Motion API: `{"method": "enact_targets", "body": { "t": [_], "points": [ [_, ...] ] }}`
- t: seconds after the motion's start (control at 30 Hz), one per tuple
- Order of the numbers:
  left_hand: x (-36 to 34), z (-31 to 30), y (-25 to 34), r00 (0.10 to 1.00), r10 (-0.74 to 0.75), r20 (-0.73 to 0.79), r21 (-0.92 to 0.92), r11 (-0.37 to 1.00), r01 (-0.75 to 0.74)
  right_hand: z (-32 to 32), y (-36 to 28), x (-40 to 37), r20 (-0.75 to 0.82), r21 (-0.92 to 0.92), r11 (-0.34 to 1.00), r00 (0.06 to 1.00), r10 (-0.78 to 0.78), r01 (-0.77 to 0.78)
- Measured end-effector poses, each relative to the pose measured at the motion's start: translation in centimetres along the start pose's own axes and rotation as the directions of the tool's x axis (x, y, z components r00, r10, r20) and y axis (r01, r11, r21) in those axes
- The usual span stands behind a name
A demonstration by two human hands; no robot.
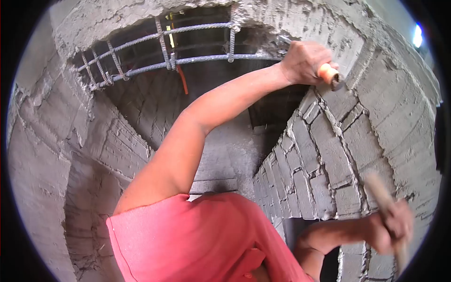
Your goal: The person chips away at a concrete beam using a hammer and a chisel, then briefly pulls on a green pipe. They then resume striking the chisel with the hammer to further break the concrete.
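High on the right, my left hand [307,63] is closed around a chisel [327,73] with an orange handle and a dark butt end. Its metal blade [284,39] points left against the rough, broken concrete edge [270,44]. Down at the lower right, my right hand [394,225] grips the pale wooden handle of a hammer [379,192], smeared by motion. The hammer's head cannot be made out. The two hands are well apart.
Exposed rebar [192,59] spans the opening beside the concrete edge, with an orange tube [182,81] hanging behind it. A brick wall [324,155] with rough mortar joints stands on the right. Grey plastered wall [42,188] curves along the left. Below lies a deep drop.
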State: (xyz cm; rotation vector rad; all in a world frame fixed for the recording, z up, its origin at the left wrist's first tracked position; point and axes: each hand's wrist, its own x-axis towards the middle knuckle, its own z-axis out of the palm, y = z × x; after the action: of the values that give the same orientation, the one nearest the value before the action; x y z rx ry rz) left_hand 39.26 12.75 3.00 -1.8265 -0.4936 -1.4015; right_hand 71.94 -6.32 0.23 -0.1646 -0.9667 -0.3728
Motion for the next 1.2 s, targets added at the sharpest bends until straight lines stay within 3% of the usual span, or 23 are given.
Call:
{"method": "enact_targets", "body": {
  "t": [0.07,0.1,0.17,0.2,0.23,0.27,0.3,0.43,0.5,0.53,0.57,0.6,0.63,0.7,0.77,0.8,0.83,0.87,1.0,1.07,1.1,1.13,1.2],
  "points": [
    [0.4,0.1,0.1,0.999,0.021,-0.042,-0.026,0.999,-0.022,-7.0,1.8,6.9,-0.007,0.743,0.668,0.997,0.072,-0.043],
    [0.5,0.1,0.1,0.999,0.001,-0.049,-0.025,1.000,-0.002,-6.3,2.4,5.9,0.000,0.751,0.658,0.997,0.075,-0.050],
    [0.4,0.4,0.0,0.998,-0.018,-0.059,-0.020,1.000,0.017,-4.8,3.9,0.9,-0.189,-0.008,0.967,0.949,-0.251,0.254],
    [0.7,0.4,-0.1,0.998,-0.021,-0.067,-0.024,1.000,0.020,-1.8,2.3,-6.2,0.108,0.191,0.973,0.988,0.108,-0.127],
    [0.7,0.2,-0.2,0.998,-0.012,-0.068,-0.016,1.000,0.011,1.3,0.8,-13.3,0.474,0.092,0.738,0.681,0.558,-0.668],
    [0.8,0.0,-0.5,0.997,-0.013,-0.072,-0.015,1.000,0.012,4.3,-0.8,-20.3,0.615,-0.209,0.489,0.274,0.739,-0.847],
    [0.5,0.0,-0.4,0.997,-0.023,-0.067,-0.025,0.999,0.021,6.0,-3.2,-20.0,0.745,0.076,-0.115,-0.020,0.666,-0.990],
    [0.4,-0.2,-0.4,0.999,-0.015,-0.033,-0.049,0.999,0.013,2.5,-2.8,-13.2,0.519,0.067,0.395,0.370,0.771,-0.916],
    [0.5,-0.2,-0.2,0.999,-0.033,-0.022,-0.049,0.998,0.032,0.9,-0.4,-5.9,0.432,0.214,0.704,0.713,0.553,-0.677],
    [0.8,-0.2,-0.2,0.999,-0.035,-0.024,-0.048,0.998,0.034,-3.2,3.2,-2.8,0.260,0.063,0.975,0.947,0.189,-0.212],
    [1.0,0.2,-0.2,0.996,-0.073,-0.058,-0.055,0.996,0.070,-1.4,1.2,2.8,0.225,-0.246,0.941,0.958,-0.177,0.232],
    [1.2,0.3,-0.4,0.990,-0.110,-0.092,-0.059,0.993,0.105,-9.0,4.3,10.6,0.398,0.516,0.847,0.911,-0.110,-0.123],
    [1.5,0.3,-0.6,0.989,-0.103,-0.108,-0.083,0.992,0.094,-3.7,-0.2,10.8,-0.104,0.754,0.653,0.994,0.020,0.066],
    [1.2,0.7,-1.1,0.989,-0.103,-0.108,-0.049,0.994,0.098,-0.6,-0.3,5.9,-0.298,0.637,0.753,0.954,0.044,0.164],
    [0.9,0.8,-0.7,0.990,-0.092,-0.103,-0.011,0.996,0.092,0.2,2.4,-5.2,-0.027,0.115,0.991,0.997,0.073,-0.070],
    [0.7,0.6,-0.5,0.991,-0.084,-0.108,-0.005,0.996,0.084,2.2,0.9,-12.2,0.356,-0.040,0.926,0.861,0.364,-0.376],
    [0.5,0.3,-0.5,0.995,-0.055,-0.089,-0.009,0.998,0.055,5.4,-1.0,-17.2,0.703,-0.331,0.402,0.061,0.709,-0.854],
    [0.3,-0.1,-0.3,0.998,-0.029,-0.063,-0.020,0.999,0.028,6.5,-3.4,-18.3,0.728,0.044,-0.095,-0.034,0.685,-0.994],
    [0.2,-0.2,0.0,0.992,-0.111,-0.056,-0.047,0.993,0.109,3.0,-3.1,-11.5,0.516,0.145,0.403,0.417,0.748,-0.904],
    [0.5,0.1,-0.2,0.990,-0.123,-0.067,-0.026,0.992,0.122,1.3,-0.5,-4.3,0.478,0.299,0.750,0.772,0.418,-0.591],
    [0.7,0.2,-0.4,0.992,-0.109,-0.065,-0.033,0.994,0.108,0.8,-0.1,-0.8,0.279,0.084,0.994,0.959,0.044,-0.071],
    [0.7,0.3,-0.7,0.993,-0.096,-0.062,-0.038,0.995,0.093,-4.4,2.5,5.3,0.334,0.459,0.853,0.938,0.093,-0.248],
    [1.0,0.0,-0.5,0.994,-0.092,-0.060,-0.047,0.995,0.089,-2.2,-2.6,10.8,-0.090,0.662,0.749,0.995,0.041,0.029]
  ]
}}
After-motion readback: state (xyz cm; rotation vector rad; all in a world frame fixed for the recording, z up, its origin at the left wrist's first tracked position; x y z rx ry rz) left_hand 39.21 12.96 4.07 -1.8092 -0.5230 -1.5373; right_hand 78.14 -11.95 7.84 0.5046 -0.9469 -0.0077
